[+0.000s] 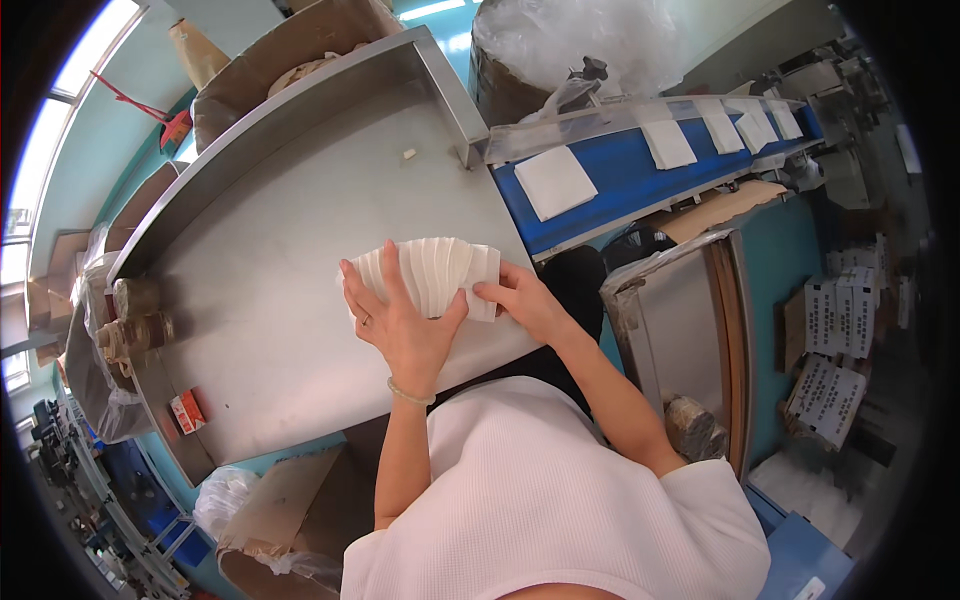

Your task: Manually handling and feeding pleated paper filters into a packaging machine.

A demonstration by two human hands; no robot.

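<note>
A fanned row of folded white paper napkins (430,272) rests on the steel table in front of me. Across the napkins lies my left hand (405,335), fingers spread and bent over their left part, thumb toward the right; it steadies the row. At the right end, my right hand (528,303) pinches the outermost napkins, thumb on top and the other fingers partly hidden behind them. A ring and a pale bracelet show on my left hand and wrist.
The steel table (270,260) has a raised rim. To the right, a blue conveyor belt (620,180) carries several separate napkins. A small red box (187,411) and tape rolls (137,335) sit at the left edge. An open carton (285,510) stands below.
</note>
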